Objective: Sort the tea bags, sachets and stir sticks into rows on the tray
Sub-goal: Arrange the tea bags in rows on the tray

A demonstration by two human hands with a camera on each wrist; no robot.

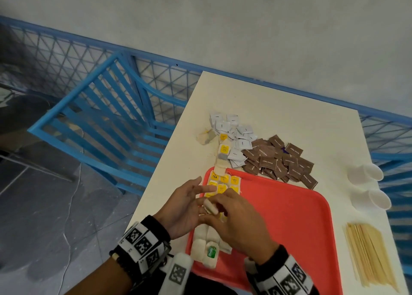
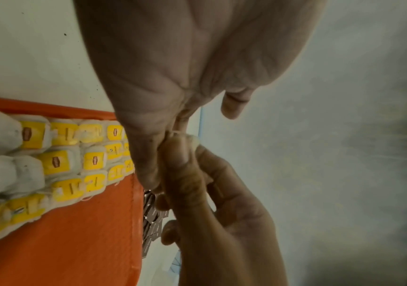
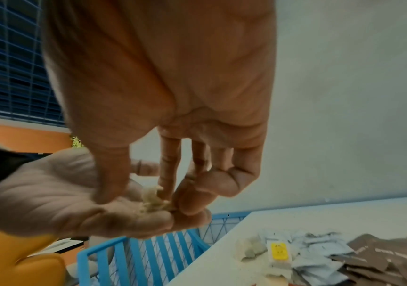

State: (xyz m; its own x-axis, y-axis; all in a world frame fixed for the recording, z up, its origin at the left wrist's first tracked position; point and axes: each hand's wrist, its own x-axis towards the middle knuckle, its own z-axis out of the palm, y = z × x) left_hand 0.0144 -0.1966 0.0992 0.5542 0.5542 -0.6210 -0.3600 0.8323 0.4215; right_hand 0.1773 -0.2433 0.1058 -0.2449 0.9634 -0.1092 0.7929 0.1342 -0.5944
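White table beside blue chair, grey wall behind.

A white bench stands against a blue lattice railing that runs below a grey wall. A blue slatted chair stands at the bench's left side, on a grey tiled floor. Two white paper cups lie tipped on their sides near the bench's right edge, one just beside the other.
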